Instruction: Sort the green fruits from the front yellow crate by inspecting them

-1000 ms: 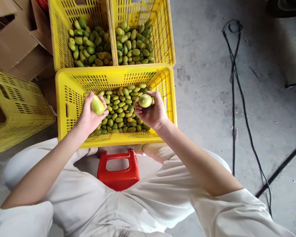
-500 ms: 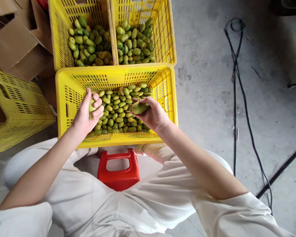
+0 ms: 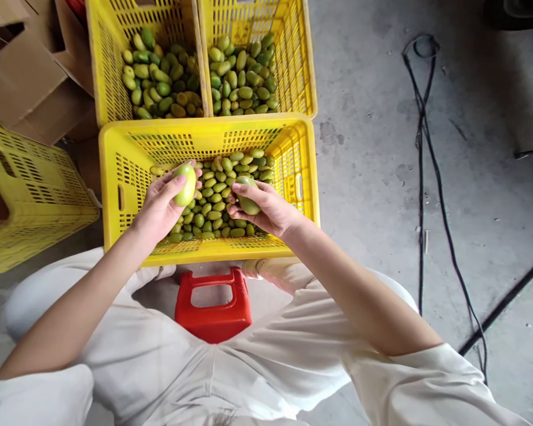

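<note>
My left hand holds a smooth, oval, yellow-green fruit, thumb along its near side and fingers behind it. In my right hand is another oval green fruit, gripped between thumb and fingers. Both hands hover over the near yellow crate, a short gap apart. Below them lies a layer of similar green fruit in that crate, partly hidden by my hands. The exact kind of fruit is not certain.
Two more yellow crates with larger-looking green fruit adjoin the far side. Another yellow crate and cardboard boxes stand left. A red plastic stool is between my legs. Black cables run over the floor at right.
My left hand has turned and moved slightly right, showing more of its fruit. The fruit in my right hand has rotated from lying level to more upright.
</note>
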`<action>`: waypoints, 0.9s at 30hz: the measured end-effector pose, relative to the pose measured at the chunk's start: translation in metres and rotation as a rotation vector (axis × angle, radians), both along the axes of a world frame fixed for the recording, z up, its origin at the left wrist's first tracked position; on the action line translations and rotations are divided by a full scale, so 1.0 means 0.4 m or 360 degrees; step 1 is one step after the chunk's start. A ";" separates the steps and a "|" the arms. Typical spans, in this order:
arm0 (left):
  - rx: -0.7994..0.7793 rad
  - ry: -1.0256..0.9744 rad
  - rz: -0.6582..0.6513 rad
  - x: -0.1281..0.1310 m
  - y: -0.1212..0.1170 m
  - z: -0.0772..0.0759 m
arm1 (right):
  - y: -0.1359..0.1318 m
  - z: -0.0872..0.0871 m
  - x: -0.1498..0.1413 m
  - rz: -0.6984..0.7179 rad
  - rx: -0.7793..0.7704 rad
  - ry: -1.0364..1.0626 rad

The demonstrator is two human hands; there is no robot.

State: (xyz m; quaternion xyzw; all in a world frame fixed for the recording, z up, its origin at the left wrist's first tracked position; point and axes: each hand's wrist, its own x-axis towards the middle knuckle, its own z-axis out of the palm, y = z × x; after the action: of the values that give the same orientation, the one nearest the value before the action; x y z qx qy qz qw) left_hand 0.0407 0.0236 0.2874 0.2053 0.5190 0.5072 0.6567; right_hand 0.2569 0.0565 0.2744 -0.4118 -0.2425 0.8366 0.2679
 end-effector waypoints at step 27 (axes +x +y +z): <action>-0.0148 -0.0072 -0.0008 -0.011 0.016 -0.016 | 0.033 -0.011 0.018 -0.0444 0.0055 -0.0033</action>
State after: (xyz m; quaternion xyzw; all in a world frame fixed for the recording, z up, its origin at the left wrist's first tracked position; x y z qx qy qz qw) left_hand 0.0364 0.0299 0.2809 0.1643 0.5266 0.4853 0.6784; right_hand 0.2640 0.0696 0.2700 -0.4455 -0.2000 0.7825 0.3863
